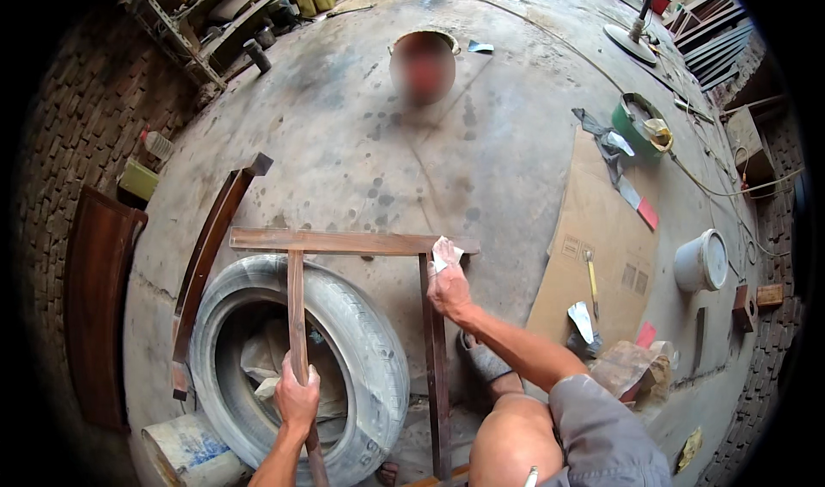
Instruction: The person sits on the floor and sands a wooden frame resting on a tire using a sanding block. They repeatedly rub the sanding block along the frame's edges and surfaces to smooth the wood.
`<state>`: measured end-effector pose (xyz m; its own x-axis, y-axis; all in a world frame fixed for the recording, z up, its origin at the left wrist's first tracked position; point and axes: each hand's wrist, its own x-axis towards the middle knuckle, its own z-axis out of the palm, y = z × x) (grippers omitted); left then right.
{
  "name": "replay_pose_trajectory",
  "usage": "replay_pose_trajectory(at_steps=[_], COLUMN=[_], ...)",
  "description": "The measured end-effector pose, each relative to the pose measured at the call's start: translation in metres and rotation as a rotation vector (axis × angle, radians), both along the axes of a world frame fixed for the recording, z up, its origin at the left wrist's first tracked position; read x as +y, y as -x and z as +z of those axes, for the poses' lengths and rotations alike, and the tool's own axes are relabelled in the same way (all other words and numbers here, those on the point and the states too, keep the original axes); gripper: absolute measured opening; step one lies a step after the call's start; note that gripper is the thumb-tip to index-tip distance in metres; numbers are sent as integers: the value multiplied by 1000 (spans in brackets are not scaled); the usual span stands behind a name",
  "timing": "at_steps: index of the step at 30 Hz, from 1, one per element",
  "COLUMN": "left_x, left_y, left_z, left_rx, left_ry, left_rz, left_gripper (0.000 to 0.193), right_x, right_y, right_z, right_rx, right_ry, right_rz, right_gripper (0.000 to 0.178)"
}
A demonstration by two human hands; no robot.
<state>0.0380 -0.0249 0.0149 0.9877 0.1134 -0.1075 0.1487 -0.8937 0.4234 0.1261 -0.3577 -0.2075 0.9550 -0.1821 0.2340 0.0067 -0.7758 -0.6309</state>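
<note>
A dark wooden frame [361, 244] rests partly on a big dusty tyre [378, 349]; its long crossbar runs left to right and two legs come back toward me. My left hand [296, 392] is wrapped round the left leg [296, 315], over the tyre's opening. At the right corner, where the right leg [436, 375] meets the crossbar, my right hand [449, 287] presses a folded white sheet [443, 255], which looks like sandpaper, against the wood. The fingers hide part of the sheet.
Left of the tyre stand a curved dark wooden piece [204, 272] and a panel [99, 306]. Flattened cardboard [567, 272] with a yellow-handled tool [592, 282] lies right. Beyond are a white bucket [700, 261], a green tub [634, 122], a blurred round container [421, 66] and a hose [550, 36].
</note>
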Motion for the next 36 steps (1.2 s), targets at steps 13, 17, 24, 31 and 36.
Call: replay_pose_trajectory(at_steps=[13,17,24,31,36], left_x=[3,6,4,6,4], left_y=[1,3,1,5,0], left_z=[1,-1,5,1,0], left_rx=[23,0,16,8,15], left_ry=[-20,-20,-41,-34,-35], left_rz=[11,-7,25,3,15], left_gripper=[54,54,54,55,58], right_x=[-37,-23,-53,15,-25], right_y=[25,16,13,-8,7], right_z=[4,13,5,53,41], right_rx=[73,298,371,-186,23], right_ry=[-113,-104,-161,-12,9], right_rz=[-34,-98,-151,263,73], right_gripper=[58,56,55,60,59])
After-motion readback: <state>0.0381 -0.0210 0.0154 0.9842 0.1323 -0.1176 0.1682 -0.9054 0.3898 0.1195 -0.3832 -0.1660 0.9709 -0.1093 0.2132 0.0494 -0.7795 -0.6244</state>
